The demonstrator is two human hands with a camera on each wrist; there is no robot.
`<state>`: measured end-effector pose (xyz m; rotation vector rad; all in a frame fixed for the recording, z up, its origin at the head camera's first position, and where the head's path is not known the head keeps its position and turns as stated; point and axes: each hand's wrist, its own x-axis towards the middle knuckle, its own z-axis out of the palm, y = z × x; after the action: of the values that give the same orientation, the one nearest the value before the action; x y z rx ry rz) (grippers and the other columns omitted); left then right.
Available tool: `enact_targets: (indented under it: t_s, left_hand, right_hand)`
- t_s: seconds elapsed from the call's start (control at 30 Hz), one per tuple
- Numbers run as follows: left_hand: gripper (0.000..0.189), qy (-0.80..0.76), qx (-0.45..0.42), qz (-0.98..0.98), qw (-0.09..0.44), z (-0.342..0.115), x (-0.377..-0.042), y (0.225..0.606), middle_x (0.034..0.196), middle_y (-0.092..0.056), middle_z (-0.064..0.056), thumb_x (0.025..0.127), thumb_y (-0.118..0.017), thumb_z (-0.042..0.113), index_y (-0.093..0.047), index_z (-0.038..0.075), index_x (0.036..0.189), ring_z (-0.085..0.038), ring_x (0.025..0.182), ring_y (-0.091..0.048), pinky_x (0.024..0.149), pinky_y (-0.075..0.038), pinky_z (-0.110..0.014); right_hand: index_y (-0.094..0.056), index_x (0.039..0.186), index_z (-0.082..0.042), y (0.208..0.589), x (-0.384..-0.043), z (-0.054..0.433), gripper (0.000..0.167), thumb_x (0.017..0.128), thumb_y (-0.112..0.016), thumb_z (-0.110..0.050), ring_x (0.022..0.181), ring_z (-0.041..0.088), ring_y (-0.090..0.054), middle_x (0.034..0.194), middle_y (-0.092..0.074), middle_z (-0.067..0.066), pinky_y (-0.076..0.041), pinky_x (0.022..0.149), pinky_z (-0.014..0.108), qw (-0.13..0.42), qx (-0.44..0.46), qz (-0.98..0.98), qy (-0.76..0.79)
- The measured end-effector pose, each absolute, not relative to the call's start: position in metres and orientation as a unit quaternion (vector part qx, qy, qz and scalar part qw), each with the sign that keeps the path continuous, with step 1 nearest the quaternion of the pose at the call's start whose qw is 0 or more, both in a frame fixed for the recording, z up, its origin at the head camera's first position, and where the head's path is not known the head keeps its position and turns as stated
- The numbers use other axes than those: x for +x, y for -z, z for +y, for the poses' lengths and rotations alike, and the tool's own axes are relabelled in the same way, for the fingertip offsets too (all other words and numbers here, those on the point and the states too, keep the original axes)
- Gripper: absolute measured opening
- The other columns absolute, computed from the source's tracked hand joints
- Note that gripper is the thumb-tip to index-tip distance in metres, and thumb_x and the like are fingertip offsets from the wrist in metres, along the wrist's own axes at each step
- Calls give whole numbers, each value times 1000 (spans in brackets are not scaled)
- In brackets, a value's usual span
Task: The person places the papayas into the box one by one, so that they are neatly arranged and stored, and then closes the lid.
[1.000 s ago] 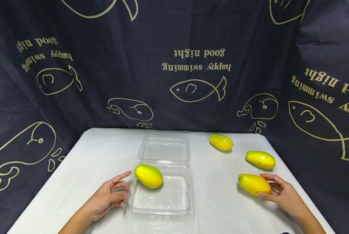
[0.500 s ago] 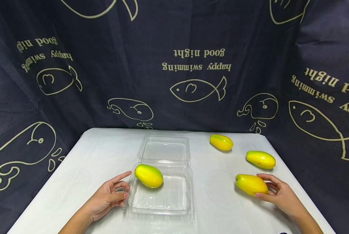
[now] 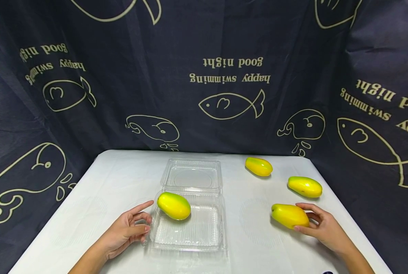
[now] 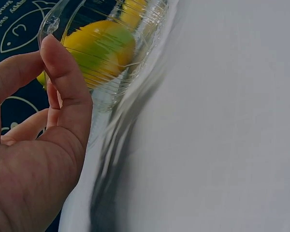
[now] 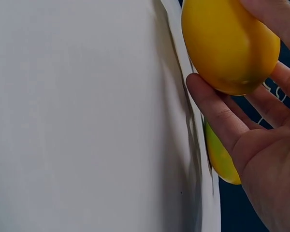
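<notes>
A clear plastic clamshell box (image 3: 204,232) lies open on the table, its lid (image 3: 191,175) folded back behind it. One yellow-green papaya (image 3: 174,206) lies in the left of the base. At the left rim my left hand (image 3: 124,233) pinches the box edge between thumb and fingers; the left wrist view shows the thumb tip (image 4: 50,46) against the plastic. To the right of the box, my right hand (image 3: 321,225) holds another papaya (image 3: 289,215) by its rounded yellow end, narrow green tip pointing left. In the right wrist view, this papaya (image 5: 227,43) sits between thumb and fingers.
Two more papayas lie at the right: one near the back edge (image 3: 259,166), one near the right edge (image 3: 305,187). The table wears a white cloth (image 3: 251,251). Dark curtains (image 3: 231,133) with fish drawings stand behind and at both sides.
My right hand has moved a little to the left with the papaya in its grip. The left hand, the box and the other papayas have stayed where they were.
</notes>
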<state>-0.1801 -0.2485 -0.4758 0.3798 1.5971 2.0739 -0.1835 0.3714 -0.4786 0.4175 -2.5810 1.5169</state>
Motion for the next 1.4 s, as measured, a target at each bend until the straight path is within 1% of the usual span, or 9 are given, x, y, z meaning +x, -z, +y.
enact_targets:
  t_s: [0.23,0.4,0.57,0.83,1.1,1.3,1.4]
  left_hand:
    - [82,-756,138,592,243,-248,-180,476,109,-59,4,98,-58,-7,-11,5,164,-8,75,-61,68,-59,-21]
    - [82,-755,139,593,242,-248,-180,476,109,-58,4,98,-59,-5,-11,5,164,-7,76,-61,68,-59,-20]
    - [82,-755,141,592,243,-248,-180,476,109,-58,4,99,-58,-6,-10,4,164,-8,76,-61,68,-59,-21]
    - [80,-757,142,588,246,-248,-180,476,109,-59,4,99,-54,-9,-9,4,164,-8,76,-62,68,-59,-21]
    - [81,-759,138,587,247,-248,-180,476,109,-58,3,99,-54,-9,-8,4,164,-8,75,-61,68,-60,-21]
    - [80,-759,141,586,246,-249,-180,477,109,-58,3,99,-56,-8,-11,5,164,-8,75,-61,68,-60,-21]
    - [80,-759,139,586,246,-249,-180,477,109,-58,3,99,-56,-8,-12,6,164,-8,75,-62,68,-60,-21]
  right_hand:
    - [-57,135,7,477,-185,367,65,77,-85,4,102,-4,-65,122,-61,-26,-59,81,15,69,138,-854,-497]
    - [-57,136,4,478,-186,364,64,78,-86,-1,99,-1,-66,122,-61,-24,-60,79,17,66,135,-860,-488]
    - [-59,135,1,479,-188,362,63,79,-87,-4,97,4,-65,121,-62,-22,-60,78,19,66,135,-866,-477]
    - [-60,134,0,481,-189,359,62,79,-88,-8,98,2,-65,120,-61,-24,-59,81,17,66,130,-871,-468]
    - [-59,134,0,482,-190,356,61,79,-87,-4,99,4,-67,121,-63,-21,-59,83,16,57,142,-861,-486]
    - [-57,134,4,481,-190,351,61,79,-85,1,100,4,-67,120,-64,-17,-59,83,17,47,154,-844,-511]
    - [-56,135,5,481,-190,349,62,80,-84,2,100,4,-68,122,-65,-17,-59,84,17,44,165,-836,-521]
